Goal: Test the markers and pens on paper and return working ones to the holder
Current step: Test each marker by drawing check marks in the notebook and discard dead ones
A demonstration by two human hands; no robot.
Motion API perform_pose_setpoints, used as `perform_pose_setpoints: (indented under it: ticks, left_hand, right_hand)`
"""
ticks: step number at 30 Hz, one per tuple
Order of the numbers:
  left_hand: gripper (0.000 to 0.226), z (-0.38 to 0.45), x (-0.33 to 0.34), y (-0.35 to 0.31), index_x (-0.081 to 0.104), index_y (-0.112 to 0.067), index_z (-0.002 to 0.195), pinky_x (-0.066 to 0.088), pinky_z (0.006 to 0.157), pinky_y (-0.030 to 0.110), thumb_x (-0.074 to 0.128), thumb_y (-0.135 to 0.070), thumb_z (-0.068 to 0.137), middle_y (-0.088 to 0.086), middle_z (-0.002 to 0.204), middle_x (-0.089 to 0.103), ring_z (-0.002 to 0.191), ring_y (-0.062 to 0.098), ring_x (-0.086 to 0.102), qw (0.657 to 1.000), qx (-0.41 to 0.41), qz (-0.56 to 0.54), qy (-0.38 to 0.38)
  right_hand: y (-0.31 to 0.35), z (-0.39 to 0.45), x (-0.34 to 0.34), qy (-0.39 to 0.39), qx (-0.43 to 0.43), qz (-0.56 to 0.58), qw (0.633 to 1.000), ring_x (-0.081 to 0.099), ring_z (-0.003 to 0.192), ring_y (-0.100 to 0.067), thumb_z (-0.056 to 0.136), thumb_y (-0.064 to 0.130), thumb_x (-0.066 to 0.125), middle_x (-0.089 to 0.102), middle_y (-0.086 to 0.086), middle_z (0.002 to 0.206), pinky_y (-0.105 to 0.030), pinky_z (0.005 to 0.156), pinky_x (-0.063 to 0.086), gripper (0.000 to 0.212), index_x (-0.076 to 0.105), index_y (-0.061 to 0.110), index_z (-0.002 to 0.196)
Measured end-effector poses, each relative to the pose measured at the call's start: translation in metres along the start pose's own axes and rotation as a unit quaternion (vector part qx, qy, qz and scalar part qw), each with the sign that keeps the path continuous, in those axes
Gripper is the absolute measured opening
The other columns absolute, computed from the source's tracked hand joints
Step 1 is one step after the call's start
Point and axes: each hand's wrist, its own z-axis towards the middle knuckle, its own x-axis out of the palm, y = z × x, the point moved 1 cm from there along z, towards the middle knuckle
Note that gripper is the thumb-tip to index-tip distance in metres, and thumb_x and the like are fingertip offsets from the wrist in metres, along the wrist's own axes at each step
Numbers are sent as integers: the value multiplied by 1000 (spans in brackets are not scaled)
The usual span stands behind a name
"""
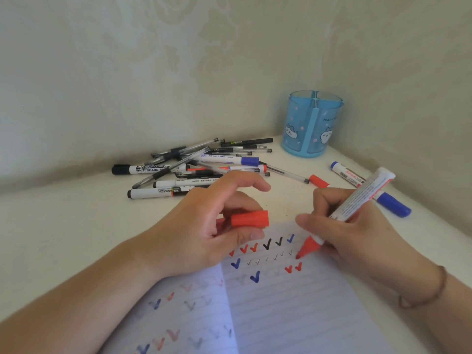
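Gripping a red marker (357, 203), the right hand (362, 233) curls its fingers around the barrel; the red tip touches the lined paper (293, 302) beside rows of red, black and blue check marks (267, 244). The left hand (201, 231) pinches the red cap (250, 218) between thumb and curled fingers, index finger extended, resting at the paper's 11 o'clock edge. A bracelet (431, 295) circles the right wrist. At 12 o'clock from the left hand lies a pile of pens and whiteboard markers (196, 167). The blue holder (313, 123) stands upright at 1 o'clock. Two blue-capped markers (393, 204) lie at 2 o'clock, behind the right hand.
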Motion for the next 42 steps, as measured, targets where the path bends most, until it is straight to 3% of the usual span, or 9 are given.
perform_pose_setpoints:
  ticks: [4, 8, 11, 23, 26, 32, 36, 38, 42]
  left_hand:
    - [29, 3, -3, 2, 55, -31, 99, 56, 69, 32, 77, -31, 80, -14, 91, 75, 85, 18, 70, 997, -29, -29, -71]
    - [20, 5, -6, 1, 60, -25, 92, 47, 62, 40, 71, -36, 80, -10, 83, 69, 69, 20, 61, 994, -1, -10, -109]
    - [21, 6, -5, 2, 60, -22, 92, 47, 63, 44, 70, -37, 80, -2, 84, 67, 71, 22, 61, 994, 1, -5, -113]
    - [13, 3, 2, 2, 61, -19, 94, 55, 60, 32, 69, -24, 85, 1, 88, 75, 69, 13, 68, 997, 25, -46, -51]
    - [13, 1, 3, 1, 60, -19, 91, 51, 58, 18, 70, -19, 82, -15, 86, 74, 60, 1, 63, 994, 32, -84, -62]
    - [15, -2, 4, 2, 59, -4, 88, 48, 50, 20, 71, -10, 81, -13, 81, 74, 51, 6, 59, 985, 32, -157, -58]
    - [16, 0, 2, 3, 61, -8, 89, 51, 60, 14, 75, -13, 82, -17, 85, 74, 66, -1, 67, 991, 35, -119, -43]
    - [20, 3, 0, 7, 63, -16, 92, 53, 68, 17, 78, -23, 80, -10, 87, 74, 74, 6, 71, 995, 41, -62, -62]
    - [21, 9, -7, 14, 63, -31, 95, 54, 74, 27, 72, -37, 77, -10, 91, 70, 77, 13, 67, 994, 48, 31, -98]
  right_hand:
    - [7, 1, -4, 51, -60, 99, 992, 55, 49, -24, 63, 51, 82, 61, -6, 55, -27, 51, 47, 38, 65, 18, 70]
    - [7, 4, -7, 117, -72, 236, 962, 63, 63, -36, 62, 48, 79, 68, -18, 76, -38, 58, 51, 46, 73, 13, 91]
    - [7, 5, -9, 99, -78, 270, 955, 61, 59, -37, 60, 45, 76, 68, -20, 74, -36, 58, 51, 48, 72, 9, 92]
    - [12, -3, 6, 106, -73, 184, 975, 70, 65, -38, 74, 53, 72, 75, -14, 93, -35, 54, 52, 37, 72, 24, 96]
    - [11, -5, 10, 95, -91, 179, 975, 70, 64, -40, 77, 49, 71, 74, -15, 94, -34, 50, 51, 33, 72, 23, 97]
    - [10, -7, 14, 88, -127, 170, 973, 72, 61, -35, 83, 42, 66, 76, -9, 90, -27, 42, 44, 28, 70, 19, 97]
    - [9, -4, 16, 97, -145, 136, 975, 72, 62, -31, 83, 34, 68, 75, -8, 92, -19, 47, 47, 16, 71, 24, 95]
    - [8, 0, 13, 111, -152, 139, 972, 70, 62, -30, 80, 36, 71, 74, -10, 92, -17, 51, 48, 22, 70, 22, 97]
    - [5, 5, -4, 138, -156, 125, 970, 62, 66, -31, 81, 46, 65, 73, -14, 95, -29, 48, 43, 43, 71, 14, 109]
